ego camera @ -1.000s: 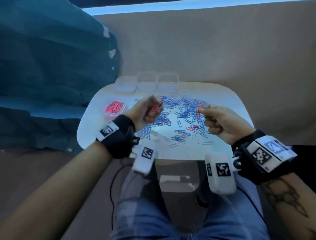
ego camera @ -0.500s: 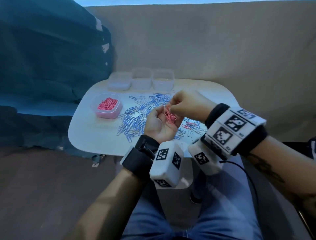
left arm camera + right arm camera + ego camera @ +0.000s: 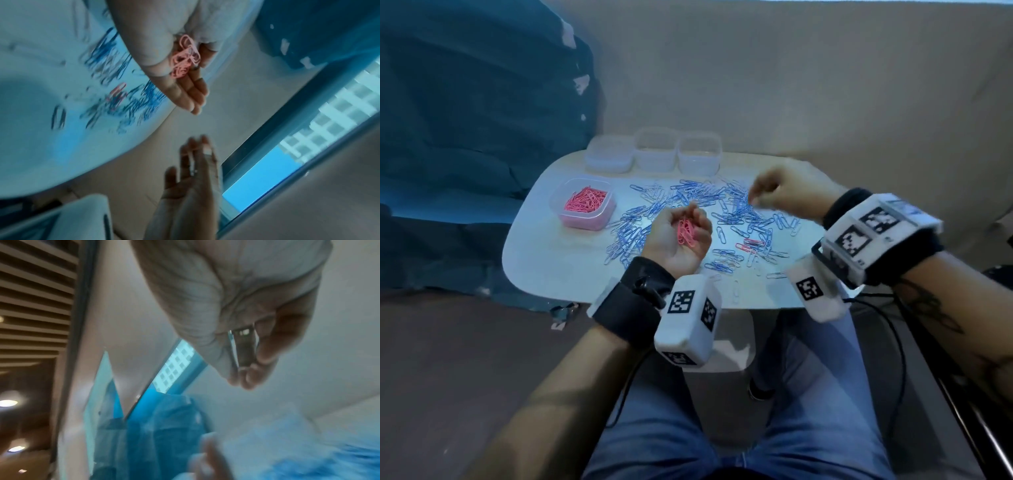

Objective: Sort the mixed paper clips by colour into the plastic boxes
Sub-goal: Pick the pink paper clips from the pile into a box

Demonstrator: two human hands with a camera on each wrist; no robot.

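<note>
Left hand (image 3: 678, 236) palm up above the near part of the white rounded surface (image 3: 541, 263), fingers curled loosely round a small bunch of pink wire paper clips (image 3: 686, 231) cupped in the palm; the left wrist view shows the same pink bunch (image 3: 185, 58) lodged between palm and fingers.

Right hand (image 3: 787, 193) palm down, farther out than the left hand and to its right, over the spread of loose blue and white paper clips (image 3: 709, 219). Fingertips drawn together and pointing down at the clips. Right wrist view: thumb and fingers (image 3: 265, 353) nearly meeting. Whether a clip sits between them cannot be told; blur.

A few red clips (image 3: 748, 245) lie among the blue ones, just right of the left hand and nearer than the right hand.

Clear square plastic box (image 3: 599, 221) left of the left hand, part filled with pink clips. Three more clear plastic boxes (image 3: 655, 150) in a row at the far edge, beyond both hands; contents not discernible.

Blue denim knees (image 3: 674, 428) below the surface edge.
</note>
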